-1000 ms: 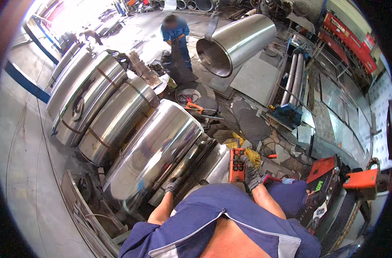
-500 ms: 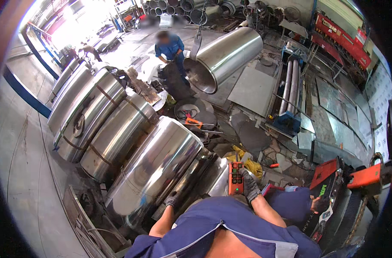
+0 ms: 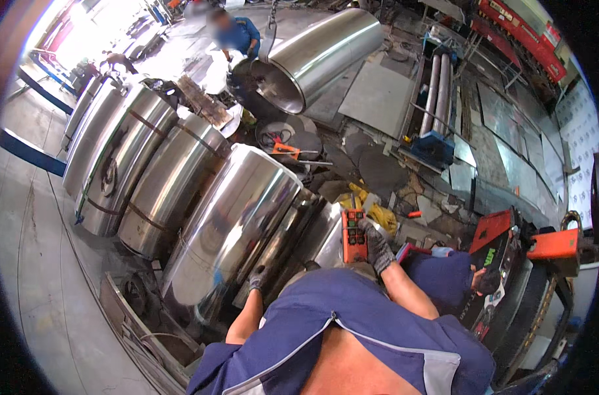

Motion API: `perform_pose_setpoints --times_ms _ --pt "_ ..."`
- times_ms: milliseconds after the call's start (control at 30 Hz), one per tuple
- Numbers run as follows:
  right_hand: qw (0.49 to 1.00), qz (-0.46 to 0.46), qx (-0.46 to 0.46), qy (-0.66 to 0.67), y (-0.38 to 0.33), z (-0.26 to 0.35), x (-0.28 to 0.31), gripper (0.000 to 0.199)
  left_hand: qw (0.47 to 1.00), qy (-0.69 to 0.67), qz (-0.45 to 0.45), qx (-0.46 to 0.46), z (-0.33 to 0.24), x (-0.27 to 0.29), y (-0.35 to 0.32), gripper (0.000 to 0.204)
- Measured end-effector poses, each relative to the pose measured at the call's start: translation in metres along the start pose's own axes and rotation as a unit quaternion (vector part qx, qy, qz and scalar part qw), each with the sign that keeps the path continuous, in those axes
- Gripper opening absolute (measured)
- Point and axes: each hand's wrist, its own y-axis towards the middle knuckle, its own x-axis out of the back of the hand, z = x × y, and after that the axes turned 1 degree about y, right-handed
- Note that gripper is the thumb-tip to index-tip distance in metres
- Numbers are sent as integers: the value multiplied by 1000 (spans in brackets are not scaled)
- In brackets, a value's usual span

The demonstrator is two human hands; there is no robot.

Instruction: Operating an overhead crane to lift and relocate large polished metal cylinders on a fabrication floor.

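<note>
In its dark grey glove, my right hand [image 3: 378, 248] is closed around an orange remote control [image 3: 354, 237] with black buttons, held upright in front of my body. My left hand [image 3: 256, 279], gloved too, rests against a narrow shiny metal cylinder [image 3: 277, 234], its fingers laid along the surface. Just left of that stands a wide polished metal cylinder [image 3: 237, 217]. Farther off, a large steel cylinder [image 3: 329, 59] hangs tilted from a chain and hook [image 3: 268, 41]. A co-worker in blue [image 3: 237, 36] stands by its open end.
Several strapped metal drums [image 3: 171, 178] line the left side. A rolling machine [image 3: 437, 99] and a flat metal sheet [image 3: 378, 99] lie beyond the scrap-strewn floor. Near my right, another person in navy [image 3: 437, 280] bends beside a black and red machine [image 3: 497, 270].
The whole view has shifted, so the surroundings sit higher and slightly left in the picture. My right hand still holds the remote control; my left stays at the narrow cylinder.
</note>
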Motion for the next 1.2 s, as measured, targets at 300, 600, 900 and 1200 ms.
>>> perform_pose_setpoints --times_ms 300,600,900,1200 --pt "998 -50 -19 28 -2 -1 11 31 996 78 -7 50 -38 -12 -20 70" --pt "998 -47 -12 39 4 -1 21 41 993 81 -7 82 -88 -31 -56 64" --pt "999 -34 -25 32 8 12 12 42 995 83 -20 43 -65 -29 -31 62" --pt "999 -43 -14 -4 9 15 6 39 995 89 -30 29 -57 -35 -16 61"
